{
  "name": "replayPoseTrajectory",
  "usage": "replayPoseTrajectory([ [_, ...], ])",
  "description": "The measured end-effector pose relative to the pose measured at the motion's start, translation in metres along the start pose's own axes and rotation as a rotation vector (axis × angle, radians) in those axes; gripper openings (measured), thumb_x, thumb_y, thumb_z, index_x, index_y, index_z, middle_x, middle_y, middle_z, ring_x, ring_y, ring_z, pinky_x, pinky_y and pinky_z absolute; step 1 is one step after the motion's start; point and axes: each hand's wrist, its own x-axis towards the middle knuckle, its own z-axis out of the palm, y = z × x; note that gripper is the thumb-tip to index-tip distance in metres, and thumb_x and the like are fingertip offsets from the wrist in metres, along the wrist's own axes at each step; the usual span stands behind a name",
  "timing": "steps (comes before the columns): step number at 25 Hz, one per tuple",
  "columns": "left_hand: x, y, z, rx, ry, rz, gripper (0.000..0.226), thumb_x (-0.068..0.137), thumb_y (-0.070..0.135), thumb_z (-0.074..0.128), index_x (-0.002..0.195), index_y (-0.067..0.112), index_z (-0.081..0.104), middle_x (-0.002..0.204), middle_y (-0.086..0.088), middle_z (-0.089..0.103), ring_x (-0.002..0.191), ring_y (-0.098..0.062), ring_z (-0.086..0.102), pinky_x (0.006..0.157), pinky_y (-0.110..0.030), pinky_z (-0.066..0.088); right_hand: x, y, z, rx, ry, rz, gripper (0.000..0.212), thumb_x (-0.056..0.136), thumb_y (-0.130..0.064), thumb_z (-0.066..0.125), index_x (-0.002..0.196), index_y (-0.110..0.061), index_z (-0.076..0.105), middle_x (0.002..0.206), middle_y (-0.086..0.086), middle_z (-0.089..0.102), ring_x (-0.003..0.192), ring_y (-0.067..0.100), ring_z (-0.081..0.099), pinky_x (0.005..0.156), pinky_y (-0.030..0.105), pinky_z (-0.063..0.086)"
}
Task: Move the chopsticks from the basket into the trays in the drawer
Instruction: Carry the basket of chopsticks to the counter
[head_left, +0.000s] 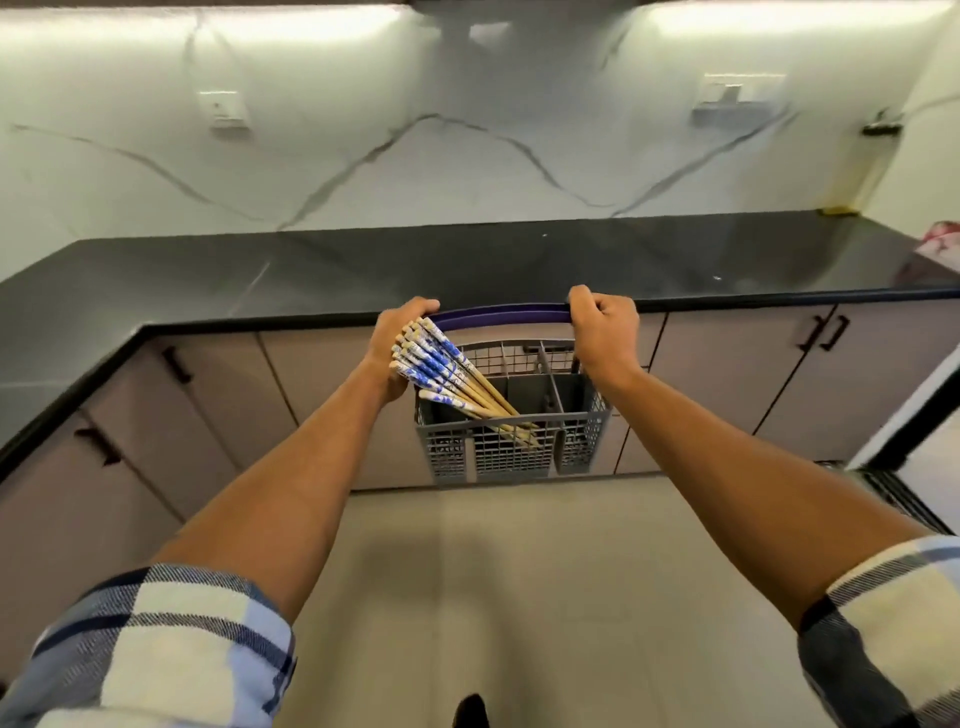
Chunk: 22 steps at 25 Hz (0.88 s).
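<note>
- A person stands facing a dark kitchen counter (311, 270), both bare forearms stretched forward, holding a grey plastic cutlery basket (511, 441) in the air in front of the closed cabinet doors (727, 374).
- The left hand (397, 345) has its fingers curled over the left end of the basket's purple handle (501, 314). The same hand also appears to press against the patterned tops of the chopsticks (441, 371); how firmly it holds them cannot be told.
- The right hand (605, 327) is closed in a fist around the right end of the handle.
- The chopsticks, a bundle with blue-and-white tops and plain wooden shafts, lean from the left hand down to the right into the basket's near compartments, their tips inside the mesh.
- They look light, stiff and smooth, so a loose bundle would likely slide or fan apart; gripping several together around the patterned upper ends seems the safest hold.
- The basket seems light and rigid, easily carried by its handle.
- No open drawer or tray is visible from this view.
</note>
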Motion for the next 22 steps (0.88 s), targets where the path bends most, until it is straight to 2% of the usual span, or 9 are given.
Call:
replayPoseTrajectory([
  [2,0.057,0.002,0.016,0.017,-0.040,-0.014,0.025,0.086,0.032,0.063,0.070,0.013,0.058,0.064,-0.006,0.052,0.060,-0.019,0.053,0.077,-0.038,0.046,0.047,0.011,0.001,-0.015,0.048,-0.004,0.045,0.095,-0.024,0.050,0.051,-0.017,0.046,0.047,-0.004,0.043,0.045,0.008,0.040,0.046,0.020,0.038],
  [4,0.114,0.007,0.033,0.022,-0.085,-0.027,0.025,0.086,0.032,0.062,0.070,0.013,0.059,0.063,-0.005,0.054,0.059,-0.019,0.054,0.078,-0.038,0.046,0.095,0.024,0.004,-0.029,0.089,0.018,0.045,0.095,-0.024,0.050,0.051,-0.017,0.045,0.043,-0.009,0.041,0.041,0.004,0.037,0.042,0.017,0.036],
  [7,0.189,0.022,0.062,0.015,-0.127,-0.046,0.025,0.088,0.029,0.061,0.070,0.012,0.061,0.062,-0.006,0.056,0.057,-0.019,0.056,0.078,-0.037,0.047,0.162,0.038,0.006,-0.032,0.158,0.026,0.044,0.093,-0.024,0.050,0.050,-0.017,0.044,0.045,-0.004,0.038,0.044,0.010,0.034,0.043,0.023,0.033],
  [11,0.277,0.029,0.101,-0.008,-0.168,-0.062,0.026,0.080,0.031,0.068,0.063,0.013,0.062,0.062,-0.008,0.053,0.059,-0.022,0.053,0.078,-0.040,0.046,0.246,0.059,0.001,-0.051,0.217,0.024,0.041,0.089,-0.026,0.050,0.050,-0.015,0.044,0.046,0.000,0.034,0.047,0.019,0.032,0.044,0.028,0.030],
  [17,0.399,0.026,0.151,0.007,-0.127,-0.043,0.028,0.090,0.029,0.061,0.067,0.013,0.060,0.056,-0.004,0.055,0.053,-0.019,0.054,0.077,-0.037,0.045,0.380,0.103,0.002,-0.044,0.183,0.005,0.039,0.087,-0.028,0.050,0.050,-0.013,0.048,0.048,0.004,0.036,0.052,0.021,0.035,0.050,0.032,0.033],
  [22,0.492,0.035,0.180,-0.002,-0.018,-0.026,0.030,0.093,0.028,0.058,0.068,0.011,0.060,0.056,-0.005,0.056,0.053,-0.019,0.055,0.076,-0.037,0.046,0.489,0.132,0.010,-0.018,0.081,0.043,0.042,0.091,-0.022,0.051,0.050,-0.014,0.047,0.044,-0.002,0.043,0.045,0.014,0.041,0.045,0.025,0.036],
])
